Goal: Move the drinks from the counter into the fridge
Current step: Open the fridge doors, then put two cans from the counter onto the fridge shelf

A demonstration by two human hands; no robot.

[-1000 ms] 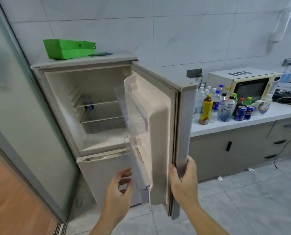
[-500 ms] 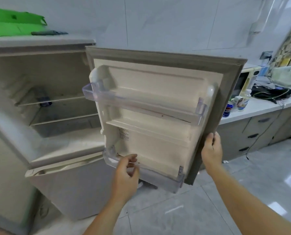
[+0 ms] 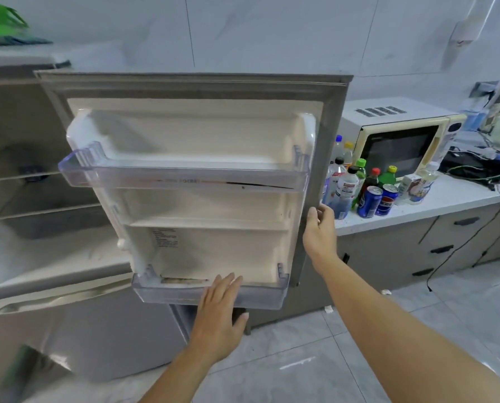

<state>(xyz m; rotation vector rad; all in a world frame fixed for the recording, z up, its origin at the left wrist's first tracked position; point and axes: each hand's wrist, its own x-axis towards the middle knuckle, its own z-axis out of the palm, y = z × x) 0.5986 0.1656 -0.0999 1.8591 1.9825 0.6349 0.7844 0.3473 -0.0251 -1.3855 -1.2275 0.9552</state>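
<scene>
We see the fridge door swung wide, its inner face a smooth cream plastic liner framed by a grey rubbery seal. Our right hand grasps the door's free edge, fingers curled round it. Our left hand lies released, fingers straight and together, flat against the front of the lower door bin, a clear, rounded plastic trough. Above that hand, the upper door bin, likewise clear plastic, spans the liner; both bins hold nothing. Left of the left hand, the fridge cabinet stands open with thin flat shelves. Just beyond the right hand, the drinks cluster on the white speckled counter: capped plastic bottles and two blue cans, beside a boxy cream microwave. Below both arms, glossy grey floor tiles lie open.
</scene>
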